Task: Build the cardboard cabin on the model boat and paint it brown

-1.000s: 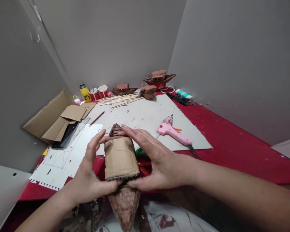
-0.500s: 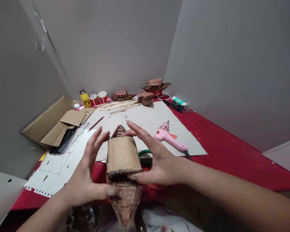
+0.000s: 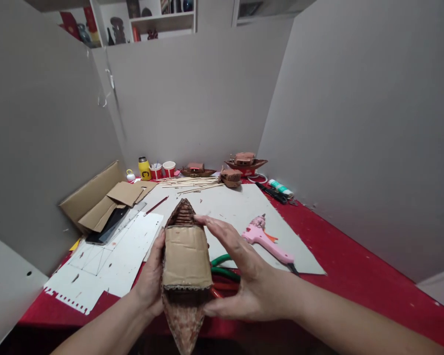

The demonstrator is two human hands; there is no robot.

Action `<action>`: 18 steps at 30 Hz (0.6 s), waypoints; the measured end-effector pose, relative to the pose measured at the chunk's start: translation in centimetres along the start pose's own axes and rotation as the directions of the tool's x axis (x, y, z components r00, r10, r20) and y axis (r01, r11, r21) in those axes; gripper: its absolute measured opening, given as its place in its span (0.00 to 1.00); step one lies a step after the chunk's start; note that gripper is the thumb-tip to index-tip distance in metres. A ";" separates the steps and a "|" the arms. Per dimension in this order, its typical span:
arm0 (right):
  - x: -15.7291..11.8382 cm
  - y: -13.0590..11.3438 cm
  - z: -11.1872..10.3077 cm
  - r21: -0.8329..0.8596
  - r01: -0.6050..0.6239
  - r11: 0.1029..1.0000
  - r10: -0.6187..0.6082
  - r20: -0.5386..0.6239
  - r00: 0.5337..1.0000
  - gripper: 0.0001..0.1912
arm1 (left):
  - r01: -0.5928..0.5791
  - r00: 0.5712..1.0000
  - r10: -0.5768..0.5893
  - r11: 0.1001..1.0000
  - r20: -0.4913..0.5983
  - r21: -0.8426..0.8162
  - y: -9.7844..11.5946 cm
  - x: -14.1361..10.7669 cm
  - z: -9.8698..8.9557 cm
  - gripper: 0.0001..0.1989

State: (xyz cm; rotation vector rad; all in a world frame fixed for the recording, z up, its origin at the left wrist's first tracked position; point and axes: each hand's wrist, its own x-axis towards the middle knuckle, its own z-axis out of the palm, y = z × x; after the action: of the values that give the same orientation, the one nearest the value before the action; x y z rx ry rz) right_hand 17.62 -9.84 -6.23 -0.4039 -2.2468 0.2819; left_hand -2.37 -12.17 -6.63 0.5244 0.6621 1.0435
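We held the model boat [image 3: 185, 323] before us, over the near edge of the red tablecloth [image 3: 355, 256], its closer pointed deck toward us and its other tip aimed away. Our left hand [image 3: 150, 286] was wrapped around the hull's left side, most of its fingers hidden. Our right hand [image 3: 244, 281] was spread in a wide C along the other side, thumb by the closer deck and forefinger by the far end of the cardboard roof [image 3: 187, 256]; we could not tell how firmly either tip touched.

The curved roof sat across the middle of the hull, its corrugated edge facing us. To check its seat well, we judged, the left hand should bear the weight while the right steadied both ends evenly, without pressing the crown, since thin card would likely crease. Sighting along both pointed ends would show any skew.

Beyond the right palm lay green loops [image 3: 224, 272], perhaps scissor handles, best kept clear of the hull. Farther off, the pink glue gun [image 3: 264, 240] rested on the grey board [image 3: 222, 212], its nozzle pointing away, a sensible direction in case it was hot. Behind the thin sticks [image 3: 192, 183], a roofed boat [image 3: 245, 160] offered a handy comparison.
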 end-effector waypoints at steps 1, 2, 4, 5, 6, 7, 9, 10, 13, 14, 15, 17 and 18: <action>0.1 -0.1 -0.2 -0.006 -0.006 1.000 0.006 0.002 1.000 0.58 | -0.013 1.000 0.013 1.000 -0.006 -0.008 0.1 0.1 -0.1 0.44; 0.2 -0.2 -0.4 -0.012 -0.008 1.000 0.008 -0.004 1.000 0.58 | -0.016 1.000 0.016 1.000 -0.011 -0.015 0.1 0.2 -0.2 0.43; 0.6 -0.3 -0.6 -0.030 0.010 1.000 -0.011 -0.020 1.000 0.58 | -0.003 1.000 0.003 1.000 -0.015 -0.029 0.2 0.3 -0.1 0.43; 0.8 -0.3 -0.5 -0.040 0.029 0.999 -0.030 -0.027 0.999 0.58 | 0.004 1.000 -0.005 0.999 -0.019 -0.036 0.2 0.3 -0.1 0.42; 1.1 -0.2 -0.4 -0.050 0.050 0.998 -0.051 -0.033 0.998 0.57 | 0.004 1.000 -0.005 0.999 -0.027 -0.042 0.2 0.4 0.0 0.40; 1.3 -0.2 -0.3 -0.059 0.068 0.996 -0.070 -0.033 0.997 0.57 | -0.005 0.999 0.003 0.999 -0.039 -0.048 0.2 0.4 0.2 0.37; 1.8 0.0 0.0 -0.071 0.084 0.994 -0.086 -0.029 0.996 0.57 | -0.031 0.998 0.027 0.997 -0.060 -0.066 0.2 0.5 0.5 0.31; 1.9 0.2 0.2 -0.076 0.083 0.994 -0.086 -0.029 0.996 0.57 | -0.039 0.997 0.034 0.996 -0.064 -0.078 0.2 0.5 0.7 0.29; 2.2 0.5 0.6 -0.073 0.042 0.996 -0.044 -0.024 0.999 0.56 | -0.037 0.998 0.030 0.992 -0.059 -0.123 0.4 0.8 1.2 0.25; 2.2 0.7 0.6 -0.058 0.008 0.998 -0.009 -0.023 1.000 0.55 | -0.029 0.998 0.021 0.991 -0.065 -0.132 0.5 1.0 1.4 0.24; 2.2 0.8 0.7 -0.037 -0.034 0.999 0.033 -0.018 0.999 0.55 | -0.022 0.997 0.011 0.990 -0.076 -0.138 0.6 1.1 1.6 0.24; 2.2 1.2 0.6 0.013 -0.131 0.991 0.131 0.006 0.991 0.55 | -0.004 0.995 -0.009 0.990 -0.098 -0.138 0.8 1.5 1.9 0.24; 2.2 1.4 0.5 0.034 -0.178 0.984 0.177 0.028 0.984 0.56 | 0.009 0.994 -0.024 0.991 -0.107 -0.134 0.9 1.7 2.0 0.24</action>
State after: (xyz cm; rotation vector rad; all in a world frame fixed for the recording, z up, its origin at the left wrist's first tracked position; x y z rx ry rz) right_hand 16.15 -7.70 -5.47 -0.5853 -2.2292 0.4219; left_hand -0.92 -10.46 -5.03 0.3473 0.6857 1.0981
